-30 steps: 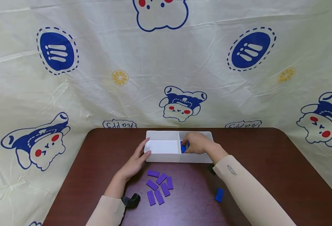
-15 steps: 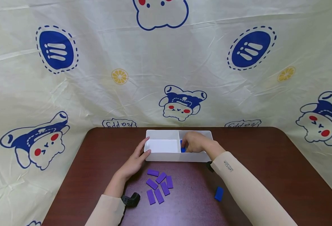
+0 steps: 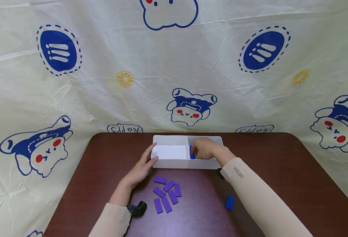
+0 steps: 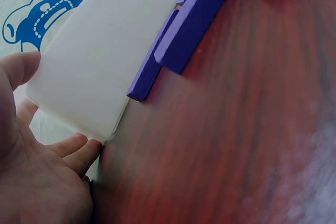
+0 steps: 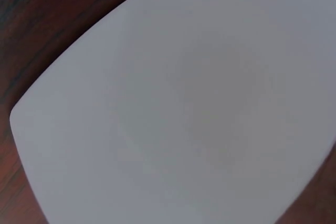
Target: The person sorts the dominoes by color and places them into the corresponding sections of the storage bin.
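A long white box (image 3: 186, 164) with a divider stands at the table's back edge. My left hand (image 3: 139, 170) holds its left end, the thumb over the front corner and the fingers along the side. The left wrist view shows its fingertips at the corner of the pale wall. My right hand (image 3: 205, 148) reaches into the right compartment, fingers curled down on a blue block (image 3: 192, 157). The hand hides most of what lies in that compartment. The left compartment shows a bare white floor. In the right wrist view, the box wall (image 5: 184, 103) covers nearly everything, hand unseen.
Several purple blocks (image 3: 166, 204) lie scattered on the dark wooden table (image 3: 103, 177), in front of the box. Another blue block (image 3: 229, 202) rests near the right forearm. Behind the table hangs a printed white cloth (image 3: 150, 108).
The right hand stays in the right compartment, with only a slight shift of its wrist and forearm. The left hand and the loose blocks keep their places.
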The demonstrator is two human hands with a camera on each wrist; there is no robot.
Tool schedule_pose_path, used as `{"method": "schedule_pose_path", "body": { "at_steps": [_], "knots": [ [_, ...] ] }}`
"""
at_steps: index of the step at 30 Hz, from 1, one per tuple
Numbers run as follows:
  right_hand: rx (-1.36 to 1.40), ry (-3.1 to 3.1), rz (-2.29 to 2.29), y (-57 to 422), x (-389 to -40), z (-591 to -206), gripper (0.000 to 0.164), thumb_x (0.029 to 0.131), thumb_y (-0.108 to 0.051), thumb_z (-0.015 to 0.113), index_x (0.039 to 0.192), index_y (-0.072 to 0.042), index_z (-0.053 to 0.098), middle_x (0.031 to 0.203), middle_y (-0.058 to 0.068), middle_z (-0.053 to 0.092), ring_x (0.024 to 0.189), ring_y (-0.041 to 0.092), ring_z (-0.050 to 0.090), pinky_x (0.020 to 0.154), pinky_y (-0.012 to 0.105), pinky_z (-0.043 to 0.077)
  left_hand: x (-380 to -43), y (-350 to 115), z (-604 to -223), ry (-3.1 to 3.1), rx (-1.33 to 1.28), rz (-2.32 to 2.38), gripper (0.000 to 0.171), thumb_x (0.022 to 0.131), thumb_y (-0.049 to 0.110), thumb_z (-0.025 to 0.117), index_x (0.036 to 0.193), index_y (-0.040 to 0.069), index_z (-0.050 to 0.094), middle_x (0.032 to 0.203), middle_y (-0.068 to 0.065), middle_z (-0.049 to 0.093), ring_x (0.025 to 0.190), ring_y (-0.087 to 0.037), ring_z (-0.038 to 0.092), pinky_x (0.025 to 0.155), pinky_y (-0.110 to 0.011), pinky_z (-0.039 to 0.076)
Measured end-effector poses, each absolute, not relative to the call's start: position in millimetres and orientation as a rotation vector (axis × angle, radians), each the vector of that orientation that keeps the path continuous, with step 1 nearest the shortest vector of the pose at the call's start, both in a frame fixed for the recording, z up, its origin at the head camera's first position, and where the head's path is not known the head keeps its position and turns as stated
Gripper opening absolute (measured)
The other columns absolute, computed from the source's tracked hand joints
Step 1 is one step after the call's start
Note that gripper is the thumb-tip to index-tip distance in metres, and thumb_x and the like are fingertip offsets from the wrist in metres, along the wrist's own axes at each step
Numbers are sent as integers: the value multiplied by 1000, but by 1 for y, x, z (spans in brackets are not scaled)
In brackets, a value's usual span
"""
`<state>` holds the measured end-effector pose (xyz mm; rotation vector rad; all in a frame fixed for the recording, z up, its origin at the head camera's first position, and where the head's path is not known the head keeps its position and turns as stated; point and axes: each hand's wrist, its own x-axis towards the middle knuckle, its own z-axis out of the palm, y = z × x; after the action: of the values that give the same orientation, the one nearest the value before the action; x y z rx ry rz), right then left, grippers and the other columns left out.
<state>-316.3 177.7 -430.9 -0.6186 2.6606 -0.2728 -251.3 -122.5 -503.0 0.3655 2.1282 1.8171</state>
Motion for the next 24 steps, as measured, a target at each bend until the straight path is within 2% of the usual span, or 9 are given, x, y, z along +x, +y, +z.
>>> {"method": "schedule_pose_path", "body": {
  "at_steps": [15,24],
  "knots": [
    [-592,2682,-341,185,-312,-424,19,86,-14,82,105,-12,79,86,0,64,82,17,56,73,31,46,-251,-123,-503,2129,371,1823,62,110,33,51,163,43,20,174,-8,14,158,-31,20,127,-57,20],
    [-581,2787,-425,201,-302,-411,28,86,-21,84,111,-13,78,98,5,70,90,20,59,81,38,52,-252,-122,-503,2128,377,1826,62,110,33,50,163,42,20,174,-8,14,157,-30,21,126,-57,22]
  ]
}}
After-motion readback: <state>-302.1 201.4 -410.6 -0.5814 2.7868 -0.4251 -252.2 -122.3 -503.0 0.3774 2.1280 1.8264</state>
